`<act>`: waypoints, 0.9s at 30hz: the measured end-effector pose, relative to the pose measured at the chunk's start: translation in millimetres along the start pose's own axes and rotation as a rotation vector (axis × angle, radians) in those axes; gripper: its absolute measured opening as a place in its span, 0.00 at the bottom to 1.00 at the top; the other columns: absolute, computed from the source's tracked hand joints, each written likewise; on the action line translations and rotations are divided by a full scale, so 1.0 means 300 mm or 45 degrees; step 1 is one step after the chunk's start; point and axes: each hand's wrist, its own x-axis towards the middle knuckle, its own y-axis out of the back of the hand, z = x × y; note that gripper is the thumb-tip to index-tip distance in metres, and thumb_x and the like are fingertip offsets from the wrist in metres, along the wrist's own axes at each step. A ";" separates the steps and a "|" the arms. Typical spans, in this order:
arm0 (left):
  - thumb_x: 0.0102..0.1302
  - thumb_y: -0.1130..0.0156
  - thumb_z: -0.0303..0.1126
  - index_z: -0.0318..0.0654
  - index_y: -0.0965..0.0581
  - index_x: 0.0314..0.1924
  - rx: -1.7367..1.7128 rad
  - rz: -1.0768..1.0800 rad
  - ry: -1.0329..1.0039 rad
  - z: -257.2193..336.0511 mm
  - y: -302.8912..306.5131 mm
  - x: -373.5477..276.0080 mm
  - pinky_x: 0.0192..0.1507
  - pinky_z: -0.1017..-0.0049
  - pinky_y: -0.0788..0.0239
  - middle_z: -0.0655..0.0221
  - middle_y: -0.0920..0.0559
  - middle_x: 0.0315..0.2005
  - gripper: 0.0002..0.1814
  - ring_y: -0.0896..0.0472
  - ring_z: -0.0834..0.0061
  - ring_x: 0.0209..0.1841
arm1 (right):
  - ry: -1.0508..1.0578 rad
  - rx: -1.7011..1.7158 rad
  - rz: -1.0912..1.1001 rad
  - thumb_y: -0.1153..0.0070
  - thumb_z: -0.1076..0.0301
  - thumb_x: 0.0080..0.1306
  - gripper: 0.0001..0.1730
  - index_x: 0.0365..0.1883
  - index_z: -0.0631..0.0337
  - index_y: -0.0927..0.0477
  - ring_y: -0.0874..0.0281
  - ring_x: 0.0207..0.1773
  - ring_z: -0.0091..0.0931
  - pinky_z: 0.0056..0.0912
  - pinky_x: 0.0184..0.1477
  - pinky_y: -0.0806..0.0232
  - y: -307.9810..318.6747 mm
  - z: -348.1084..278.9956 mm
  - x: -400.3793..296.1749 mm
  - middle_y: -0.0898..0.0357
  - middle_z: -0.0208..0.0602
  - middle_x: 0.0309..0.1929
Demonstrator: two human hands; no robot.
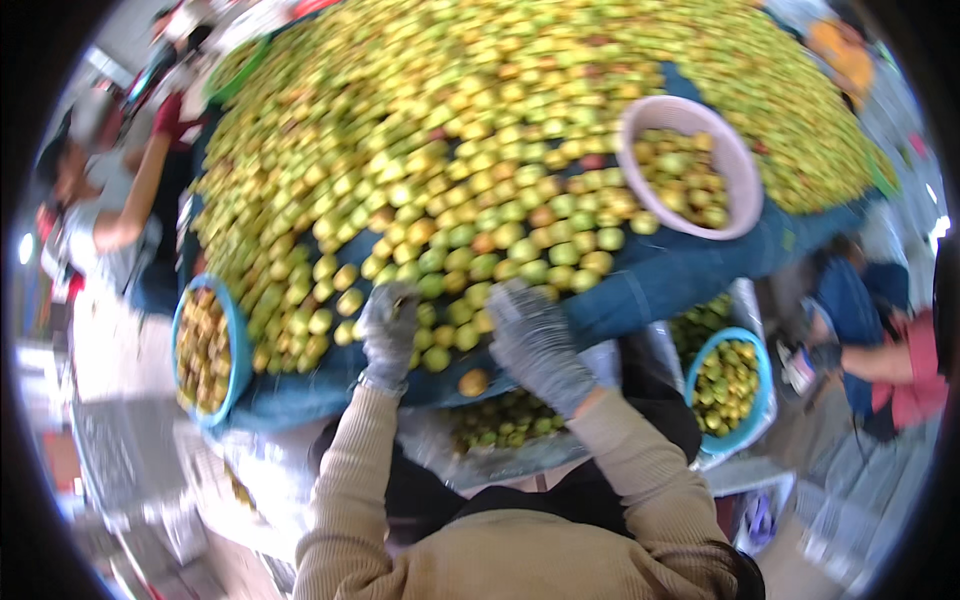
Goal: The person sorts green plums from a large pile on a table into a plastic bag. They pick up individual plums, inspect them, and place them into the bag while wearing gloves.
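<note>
Many small round yellow-green fruits (437, 260) lie spread over a table covered with blue cloth (637, 289). My left hand (390, 322), in a grey knit glove, is over the near edge of the fruits; its fingers look curled, and whether a fruit is in them cannot be told. To its right my right hand (536, 341), gloved alike, reaches in among the fruits with its fingertips down; what lies under them is hidden. A single brownish fruit (473, 382) sits on the cloth between my wrists, close to the table's edge.
A pink plastic basket (742, 169) of fruits stands at the right, a blue basin (241, 352) at the left edge. Below the table are a crate of fruits (506, 431) and another blue basin (766, 390). People work at the left, upper right and right.
</note>
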 end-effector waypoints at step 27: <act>0.59 0.41 0.31 0.46 0.17 0.37 0.988 -0.877 0.048 0.190 0.052 0.077 0.44 0.64 0.27 0.63 0.20 0.46 0.08 0.20 0.66 0.47 | -0.137 -0.272 0.054 0.43 0.56 0.64 0.29 0.60 0.60 0.29 0.29 0.59 0.40 0.47 0.63 0.38 0.194 0.099 -0.083 0.26 0.45 0.57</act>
